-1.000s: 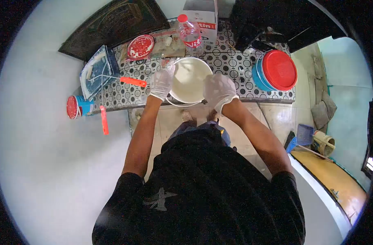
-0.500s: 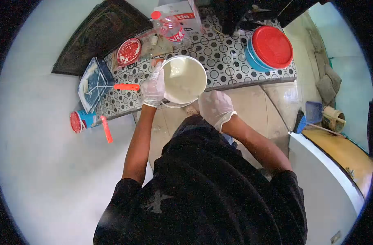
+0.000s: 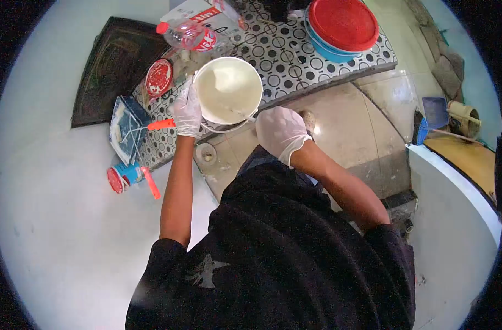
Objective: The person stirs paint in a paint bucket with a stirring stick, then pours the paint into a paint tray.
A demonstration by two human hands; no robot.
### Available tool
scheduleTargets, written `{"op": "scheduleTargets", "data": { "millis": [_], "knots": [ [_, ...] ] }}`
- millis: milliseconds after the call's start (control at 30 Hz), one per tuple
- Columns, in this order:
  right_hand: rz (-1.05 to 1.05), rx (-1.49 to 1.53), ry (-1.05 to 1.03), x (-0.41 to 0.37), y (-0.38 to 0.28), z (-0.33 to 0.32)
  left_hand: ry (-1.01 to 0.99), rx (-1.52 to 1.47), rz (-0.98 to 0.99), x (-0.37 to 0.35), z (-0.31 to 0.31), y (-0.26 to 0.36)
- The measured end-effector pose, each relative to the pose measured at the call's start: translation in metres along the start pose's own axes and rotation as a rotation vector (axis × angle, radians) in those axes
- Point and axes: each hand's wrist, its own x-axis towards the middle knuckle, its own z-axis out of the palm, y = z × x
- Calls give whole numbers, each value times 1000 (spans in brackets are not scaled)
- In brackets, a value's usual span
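Note:
A white bucket holding off-white, paint-like liquid is tilted toward me, its wire handle hanging at the near side. My left hand, in a thin white glove, grips the bucket's left side. My right hand, gloved too, is closed just off the near right rim. From its fist a thin pale rod reaches over the rim into the bucket; the rod's far end is hard to make out. Beside my left hand lies the orange handle of a paint roller, its frame resting on a blue paint tray.
A patterned tile ledge holds a blue bucket with a red lid, a plastic bottle, a carton and a paint-smeared red lid. A small paint can is at lower left; a broom stands right.
My view has shifted, so most surroundings appear elsewhere in the frame. The rod from my right fist now shows inside the bucket. Both hands stay at the bucket.

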Motion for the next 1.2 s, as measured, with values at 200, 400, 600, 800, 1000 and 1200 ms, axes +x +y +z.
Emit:
{"op": "scheduleTargets", "data": {
  "millis": [200,400,600,800,1000,1200],
  "knots": [
    [123,64,12,7,10,-15,-131,33,-42,5,4,40],
    [182,40,-16,3,-3,-32,-140,-63,-28,13,9,30],
    [141,45,236,1,-7,-37,-172,-105,-21,11,11,27],
    [158,-46,78,6,14,-31,-167,-31,50,18,13,29],
    [235,-43,-56,7,12,-44,-199,5,80,19,16,44],
    [231,-44,-57,9,22,-42,-276,51,84,22,21,60]
  ]
}}
